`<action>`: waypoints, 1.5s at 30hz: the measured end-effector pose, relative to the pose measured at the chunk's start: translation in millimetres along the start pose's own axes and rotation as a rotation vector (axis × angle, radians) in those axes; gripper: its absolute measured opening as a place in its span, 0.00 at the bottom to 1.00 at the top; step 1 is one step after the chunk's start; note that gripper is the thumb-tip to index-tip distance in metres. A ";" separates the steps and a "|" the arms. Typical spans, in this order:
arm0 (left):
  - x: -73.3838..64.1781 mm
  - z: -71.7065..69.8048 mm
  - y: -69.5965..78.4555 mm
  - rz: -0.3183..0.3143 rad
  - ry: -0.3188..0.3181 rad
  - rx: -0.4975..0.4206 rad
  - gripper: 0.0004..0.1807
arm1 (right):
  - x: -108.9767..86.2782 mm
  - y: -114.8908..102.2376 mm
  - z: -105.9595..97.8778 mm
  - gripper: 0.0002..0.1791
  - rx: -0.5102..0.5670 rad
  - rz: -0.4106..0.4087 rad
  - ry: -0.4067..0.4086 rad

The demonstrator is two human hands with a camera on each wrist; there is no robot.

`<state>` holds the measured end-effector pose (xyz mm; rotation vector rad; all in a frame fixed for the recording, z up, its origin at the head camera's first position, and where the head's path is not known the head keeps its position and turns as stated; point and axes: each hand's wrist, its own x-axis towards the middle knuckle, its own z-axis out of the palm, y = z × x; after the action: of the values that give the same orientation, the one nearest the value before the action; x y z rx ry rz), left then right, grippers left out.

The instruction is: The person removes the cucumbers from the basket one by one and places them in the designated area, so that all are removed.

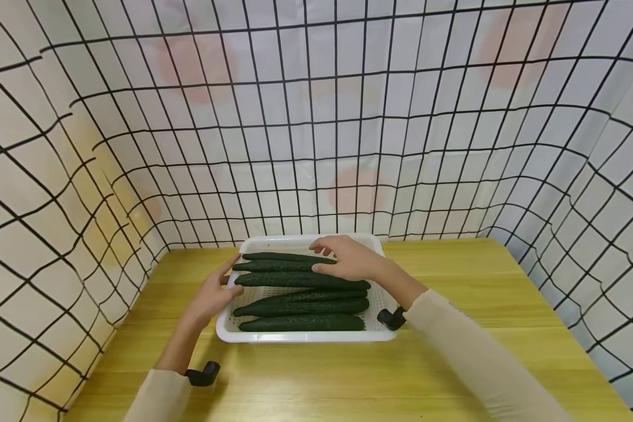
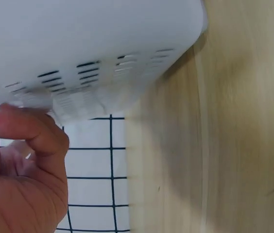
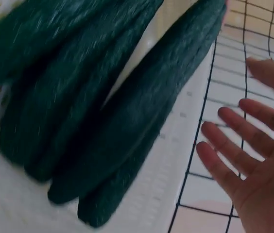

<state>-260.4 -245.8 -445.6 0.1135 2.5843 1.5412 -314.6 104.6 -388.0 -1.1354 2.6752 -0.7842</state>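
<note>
Several long dark green cucumbers (image 1: 302, 323) lie side by side, lengthwise across a white plastic basket (image 1: 306, 337). My left hand (image 1: 214, 294) grips the basket's left side, its thumb over the rim and a finger reaching toward the far left corner. In the left wrist view, curled fingers (image 2: 27, 127) of this hand meet the basket's slotted outer wall. My right hand (image 1: 348, 258) hangs over the right part of the far cucumbers and hides their ends. The right wrist view has its fingers (image 3: 253, 141) spread and apart, holding nothing, beside the cucumbers (image 3: 127, 111).
The basket stands on a yellow wood-grain table (image 1: 453, 281). Black wire grid (image 1: 316, 123) backed with pale sheeting rises at the back and both sides. A black strap piece (image 1: 203, 374) is on the left wrist, another (image 1: 391, 318) on the right, near the basket's right rim.
</note>
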 end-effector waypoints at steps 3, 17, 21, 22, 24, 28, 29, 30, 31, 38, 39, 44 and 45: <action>0.9 1.9 -2.8 -0.010 0.012 -0.057 0.48 | 5.5 -3.7 3.9 0.29 0.004 0.003 -0.017; 0.8 9.2 -6.7 -0.049 0.066 -0.164 0.50 | 22.7 4.2 31.0 0.29 -0.119 0.015 -0.095; -0.4 11.9 -4.2 -0.090 0.075 -0.167 0.50 | 23.7 5.0 39.7 0.32 -0.162 0.016 -0.082; -0.7 12.4 -3.7 -0.101 0.077 -0.167 0.50 | 23.8 4.9 41.3 0.33 -0.168 0.021 -0.076; -1.4 13.0 -3.3 -0.116 0.074 -0.162 0.50 | 24.1 4.8 43.9 0.32 -0.186 0.025 -0.064; -2.0 14.7 -4.5 -0.125 0.087 -0.169 0.50 | 25.0 4.2 46.3 0.27 -0.197 0.039 -0.046; -2.0 15.2 -5.0 -0.122 0.088 -0.173 0.50 | 25.1 4.4 46.6 0.26 -0.198 0.041 -0.042; -1.9 15.6 -5.3 -0.119 0.093 -0.176 0.49 | 25.3 4.5 46.7 0.25 -0.194 0.042 -0.037; -1.7 16.0 -5.9 -0.117 0.099 -0.180 0.49 | 25.4 4.8 46.6 0.24 -0.187 0.043 -0.032; 1.4 14.3 -6.6 -0.098 0.126 -0.177 0.49 | 24.1 7.5 42.3 0.23 -0.164 0.010 -0.029; 1.5 14.1 -6.5 -0.097 0.127 -0.176 0.49 | 23.5 7.2 40.7 0.23 -0.153 0.006 -0.029; 0.8 14.8 -6.7 -0.102 0.127 -0.177 0.49 | 21.1 3.7 31.5 0.24 -0.088 -0.024 -0.026; 0.6 15.0 -7.0 -0.105 0.130 -0.179 0.49 | 20.8 3.2 29.9 0.24 -0.085 -0.031 -0.024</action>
<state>-258.7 -236.1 -458.8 -0.1429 2.4843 1.7854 -322.1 79.5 -413.5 -1.1999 2.7011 -0.6636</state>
